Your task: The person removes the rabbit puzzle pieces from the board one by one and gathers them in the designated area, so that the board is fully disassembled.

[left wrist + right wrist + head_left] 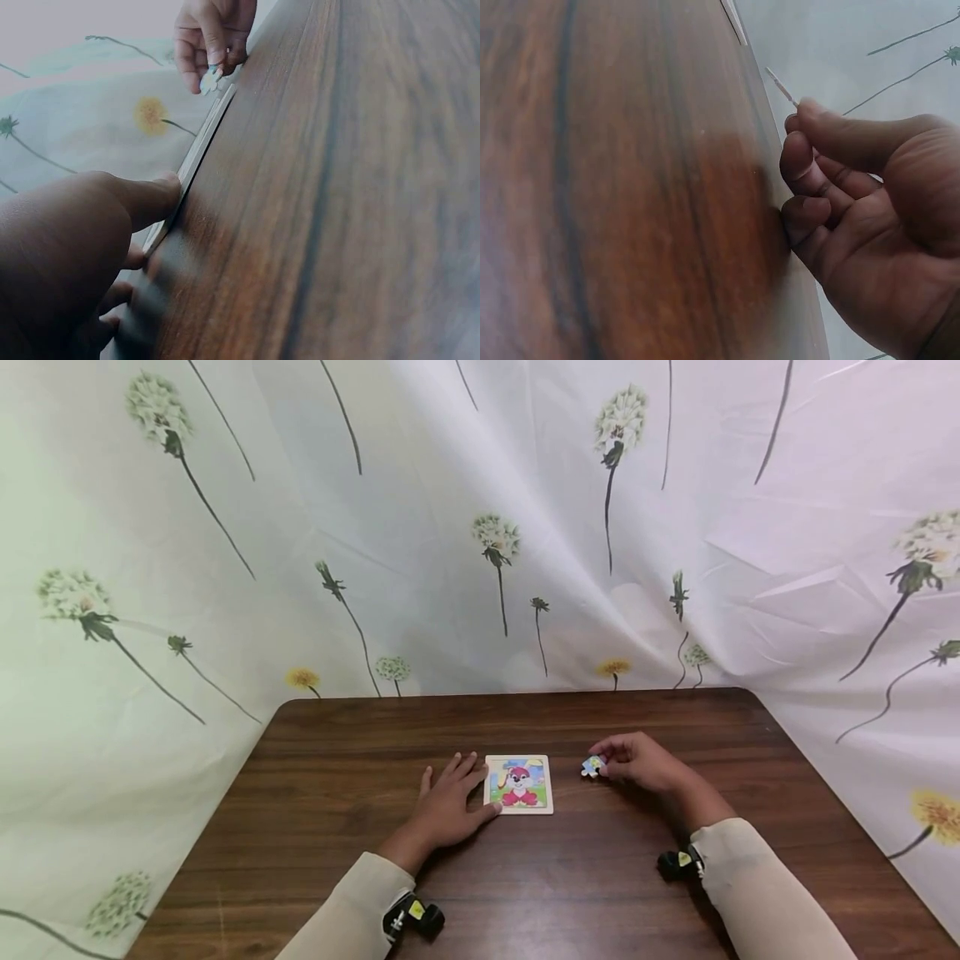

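- Head view: my left hand (448,806) lies with its fingers spread on the table (517,893), beside the puzzle (518,786). My thumb touches the puzzle's near left corner, and my forefinger reaches its left edge.
- The puzzle lies flat near the middle of the table, its pale border around a picture of a red and white animal on green and blue.
- My right hand (643,764) pinches a piece (592,767) between thumb and fingers, to the right of the puzzle and apart from it. Its printed side shows light blue with some yellow-green.
- Both my arms wear pale sleeves (765,885), each with a black device (682,864) at the wrist. Behind the table hangs a white cloth (450,485) printed with dandelions.
- Left wrist view: my left thumb rests against the thin edge of the puzzle, seen nearly side-on, with other fingertips lower down. Past its far end my right hand shows, the piece hanging from its pinch.
- Right wrist view: I see the piece edge-on, a thin sliver sticking out from my thumb tip. My other fingers curl in beside the table; whether they touch it I cannot tell. A corner of the puzzle shows at the top.
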The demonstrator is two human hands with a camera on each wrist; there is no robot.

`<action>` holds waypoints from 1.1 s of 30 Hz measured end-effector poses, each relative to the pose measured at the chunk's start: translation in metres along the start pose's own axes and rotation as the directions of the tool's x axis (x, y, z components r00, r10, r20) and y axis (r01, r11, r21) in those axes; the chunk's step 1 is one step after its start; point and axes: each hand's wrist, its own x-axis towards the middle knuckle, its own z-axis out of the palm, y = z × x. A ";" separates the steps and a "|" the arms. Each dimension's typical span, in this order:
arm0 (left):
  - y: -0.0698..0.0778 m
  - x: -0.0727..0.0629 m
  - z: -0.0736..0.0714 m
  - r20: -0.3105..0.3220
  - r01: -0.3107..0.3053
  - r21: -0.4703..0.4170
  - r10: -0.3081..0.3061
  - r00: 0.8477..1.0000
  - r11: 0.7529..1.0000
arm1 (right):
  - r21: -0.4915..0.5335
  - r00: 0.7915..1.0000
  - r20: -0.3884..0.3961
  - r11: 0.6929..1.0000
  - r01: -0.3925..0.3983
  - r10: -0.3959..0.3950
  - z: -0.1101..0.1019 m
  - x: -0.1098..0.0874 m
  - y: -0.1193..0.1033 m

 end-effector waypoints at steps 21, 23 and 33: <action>0.000 0.000 -0.001 0.002 0.008 -0.014 -0.008 1.000 1.000 | -0.107 0.999 -0.037 0.994 0.026 -0.030 0.013 0.020 0.003; 0.000 0.000 -0.001 0.003 0.006 -0.013 -0.006 1.000 1.000 | -0.100 0.999 -0.043 0.995 0.008 -0.012 0.013 0.023 0.002; 0.000 -0.003 -0.002 -0.005 0.008 -0.016 -0.008 1.000 1.000 | -0.147 0.996 -0.088 0.989 -0.006 -0.007 0.015 0.023 0.004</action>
